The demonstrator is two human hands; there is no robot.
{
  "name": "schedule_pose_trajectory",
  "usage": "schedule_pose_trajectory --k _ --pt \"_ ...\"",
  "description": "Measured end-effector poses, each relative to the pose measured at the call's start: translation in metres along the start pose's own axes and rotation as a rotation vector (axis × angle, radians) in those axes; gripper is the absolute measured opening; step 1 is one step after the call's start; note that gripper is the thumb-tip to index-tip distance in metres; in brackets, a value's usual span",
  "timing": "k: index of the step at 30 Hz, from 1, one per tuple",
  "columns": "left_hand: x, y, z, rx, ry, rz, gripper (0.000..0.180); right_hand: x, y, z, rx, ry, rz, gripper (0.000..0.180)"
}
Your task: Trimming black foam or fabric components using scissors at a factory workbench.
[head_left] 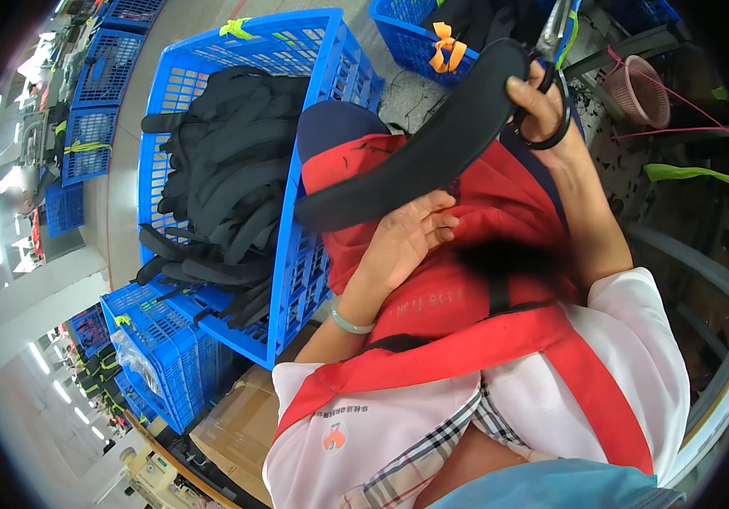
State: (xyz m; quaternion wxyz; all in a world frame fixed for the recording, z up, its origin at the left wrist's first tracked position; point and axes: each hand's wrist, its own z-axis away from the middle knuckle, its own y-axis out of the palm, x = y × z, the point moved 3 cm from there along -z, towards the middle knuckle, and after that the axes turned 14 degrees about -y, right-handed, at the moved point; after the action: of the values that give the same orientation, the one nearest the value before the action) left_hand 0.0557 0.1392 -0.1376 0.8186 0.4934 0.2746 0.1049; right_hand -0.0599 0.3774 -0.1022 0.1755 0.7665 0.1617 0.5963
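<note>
Spanning the space above the lap, one curved black padded strip [432, 148] slants from upper right down toward the crate. At its upper end, the right hand [543, 114] is curled closed, thumb by the strip's edge, fingers around the black-handled scissors [556, 134] (a lot for one hand!). Below the strip, the left hand [411, 233] is loosely open, fingers half bent; whether it touches the strip, I can't tell. That's the weak spot: with no clear grip there, the long end could sag or twist, and scissors closing then might nick the padding. The lower end could also snag on the blue slatted crate [318, 72], its rim right alongside, heaped with similar black strips [229, 161]. Under it all lies the red apron [500, 199]; farther right, a pink wastebasket [643, 93].
</note>
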Motion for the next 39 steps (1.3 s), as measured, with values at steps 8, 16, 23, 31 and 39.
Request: schedule_pose_trajectory --k 8,16,23,31,39 --pt "-0.050 0.029 0.012 -0.564 0.673 -0.554 0.033 0.011 -0.055 0.002 -0.137 0.090 -0.272 0.022" --pt "-0.096 0.016 0.008 -0.347 0.743 -0.345 0.028 -0.017 -0.024 0.039 0.042 0.215 -0.024 0.021" --pt "-0.100 0.011 0.009 -0.336 0.703 -0.247 0.026 -0.021 -0.023 0.037 0.054 0.237 0.074 0.021" --pt "-0.110 -0.006 0.011 -0.341 0.702 -0.164 0.025 -0.024 -0.032 0.034 0.001 0.221 0.082 0.024" --pt "-0.118 -0.023 -0.001 -0.374 0.648 -0.145 0.028 -0.040 -0.049 0.036 0.082 0.374 0.275 0.025"
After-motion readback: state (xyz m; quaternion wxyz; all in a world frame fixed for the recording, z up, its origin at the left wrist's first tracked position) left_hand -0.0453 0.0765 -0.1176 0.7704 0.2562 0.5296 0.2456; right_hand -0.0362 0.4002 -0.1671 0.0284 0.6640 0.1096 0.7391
